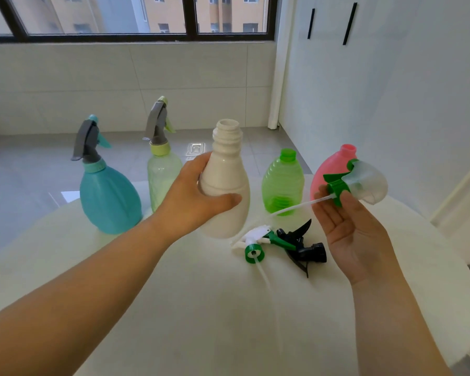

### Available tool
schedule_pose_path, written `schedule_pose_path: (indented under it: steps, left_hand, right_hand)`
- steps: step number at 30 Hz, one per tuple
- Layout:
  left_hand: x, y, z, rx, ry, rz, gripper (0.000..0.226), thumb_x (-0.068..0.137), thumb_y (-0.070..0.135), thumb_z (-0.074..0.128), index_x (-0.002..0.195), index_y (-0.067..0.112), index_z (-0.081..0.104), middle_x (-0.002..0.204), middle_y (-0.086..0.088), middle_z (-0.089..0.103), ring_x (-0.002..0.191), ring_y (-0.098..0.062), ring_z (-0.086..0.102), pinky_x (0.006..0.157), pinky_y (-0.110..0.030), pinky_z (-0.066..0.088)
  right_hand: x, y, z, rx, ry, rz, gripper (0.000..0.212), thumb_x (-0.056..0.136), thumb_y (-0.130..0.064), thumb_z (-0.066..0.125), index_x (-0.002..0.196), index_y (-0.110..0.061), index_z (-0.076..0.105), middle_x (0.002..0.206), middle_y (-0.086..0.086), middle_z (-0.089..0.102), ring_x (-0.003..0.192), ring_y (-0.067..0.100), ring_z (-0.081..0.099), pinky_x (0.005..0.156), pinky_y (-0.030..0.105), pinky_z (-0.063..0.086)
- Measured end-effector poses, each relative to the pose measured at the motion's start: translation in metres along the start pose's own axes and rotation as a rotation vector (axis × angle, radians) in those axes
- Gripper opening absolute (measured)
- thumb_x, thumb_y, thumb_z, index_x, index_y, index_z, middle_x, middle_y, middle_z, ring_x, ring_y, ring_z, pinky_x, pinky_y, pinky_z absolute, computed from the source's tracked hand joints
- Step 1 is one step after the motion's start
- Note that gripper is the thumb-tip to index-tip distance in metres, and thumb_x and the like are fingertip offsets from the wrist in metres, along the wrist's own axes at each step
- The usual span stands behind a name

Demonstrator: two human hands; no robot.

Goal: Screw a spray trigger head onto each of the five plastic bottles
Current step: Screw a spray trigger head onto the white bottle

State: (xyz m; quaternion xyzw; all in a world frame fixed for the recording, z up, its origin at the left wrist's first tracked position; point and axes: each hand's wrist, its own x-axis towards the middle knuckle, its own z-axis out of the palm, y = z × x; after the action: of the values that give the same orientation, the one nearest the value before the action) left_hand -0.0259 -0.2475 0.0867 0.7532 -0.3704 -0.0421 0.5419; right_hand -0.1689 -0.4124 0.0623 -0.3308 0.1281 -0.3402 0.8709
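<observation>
My left hand (198,194) grips the white bottle (228,169) around its middle, holding it upright with its threaded neck bare. My right hand (350,229) holds a spray head with a green collar and clear frosted shroud (364,183); its white dip tube points left toward the white bottle. A teal bottle (109,196) and a pale green bottle (163,177) stand at the left, each with a grey trigger head on. A bright green bottle (282,180) and a pink bottle (329,172) stand bare-necked at the right.
Two loose spray heads lie on the white table (201,308) between my hands: a white and green one (258,242) with a long tube, and a black one (304,248). The table's round edge curves at the right. A white wall stands beyond.
</observation>
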Motion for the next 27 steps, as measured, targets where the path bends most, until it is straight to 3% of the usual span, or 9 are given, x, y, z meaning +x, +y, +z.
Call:
schedule_pose_path:
  steps: [3,6,10,13,15,18,21,27]
  left_hand:
    - [-0.034,0.007,-0.028,0.038,-0.122,-0.061,0.054,0.056,0.034,0.078,0.091,0.053,0.041,0.091,0.025,0.051,0.076,0.026,0.049,0.054,0.001,0.041]
    - [-0.064,0.004,-0.052,0.116,-0.154,-0.161,0.062,0.039,0.055,0.066,0.094,0.059,0.037,0.093,0.026,0.052,0.08,0.025,0.048,0.053,-0.003,0.043]
    - [-0.088,-0.015,-0.071,0.158,-0.042,-0.227,0.058,0.057,0.034,0.081,0.092,0.051,0.038,0.094,0.022,0.051,0.079,0.011,0.053,0.054,-0.007,0.04]
    - [-0.096,-0.027,-0.073,0.169,-0.003,-0.233,0.054,0.058,0.021,0.081,0.088,0.046,0.043,0.091,0.02,0.052,0.079,0.011,0.051,0.055,-0.009,0.036]
    - [-0.097,-0.029,-0.072,0.173,0.016,-0.219,0.053,0.057,0.021,0.08,0.086,0.046,0.044,0.09,0.021,0.052,0.079,0.005,0.052,0.058,-0.009,0.034]
    - [-0.094,-0.028,-0.07,0.184,0.027,-0.187,0.053,0.054,0.027,0.079,0.087,0.049,0.043,0.093,0.024,0.05,0.083,0.001,0.049,0.063,-0.012,0.034]
    - [-0.091,-0.03,-0.069,0.206,0.043,-0.164,0.056,0.053,0.028,0.079,0.087,0.053,0.042,0.094,0.027,0.049,0.084,0.005,0.049,0.064,-0.01,0.033]
    - [-0.092,-0.032,-0.062,0.197,-0.004,-0.152,0.06,0.053,0.031,0.079,0.091,0.056,0.04,0.095,0.029,0.045,0.088,0.005,0.047,0.068,-0.01,0.034]
  right_hand:
    - [-0.004,0.003,0.011,0.116,-0.032,0.01,0.02,0.067,-0.015,0.054,0.068,-0.016,0.074,0.074,0.0,0.074,0.074,0.01,0.07,0.071,0.023,0.057]
    - [-0.006,0.003,0.02,0.183,-0.058,-0.044,0.021,0.068,-0.017,0.053,0.072,-0.015,0.074,0.078,0.0,0.075,0.078,0.01,0.07,0.072,0.023,0.057]
    - [-0.008,0.004,0.031,0.256,-0.086,-0.119,0.023,0.072,-0.018,0.051,0.071,-0.014,0.075,0.079,-0.001,0.076,0.079,0.008,0.07,0.072,0.019,0.055]
    - [-0.006,0.01,0.04,0.312,-0.044,-0.126,0.021,0.069,-0.017,0.055,0.068,-0.011,0.075,0.076,0.001,0.075,0.076,0.01,0.07,0.074,0.021,0.056]
    - [-0.005,0.015,0.045,0.319,-0.012,-0.113,0.014,0.062,-0.015,0.063,0.07,-0.009,0.074,0.077,0.003,0.075,0.076,0.012,0.07,0.073,0.022,0.056]
    - [-0.005,0.022,0.05,0.285,-0.006,-0.084,0.025,0.047,-0.016,0.07,0.071,-0.01,0.074,0.078,0.004,0.075,0.077,0.013,0.07,0.072,0.022,0.056]
    - [-0.007,0.026,0.052,0.24,0.017,-0.067,0.014,0.06,-0.015,0.064,0.069,-0.011,0.074,0.076,0.003,0.075,0.077,0.012,0.071,0.069,0.022,0.057]
    - [-0.009,0.026,0.052,0.125,-0.011,-0.07,0.023,0.065,-0.014,0.056,0.084,-0.011,0.067,0.078,0.002,0.074,0.078,0.012,0.07,0.073,0.023,0.057]
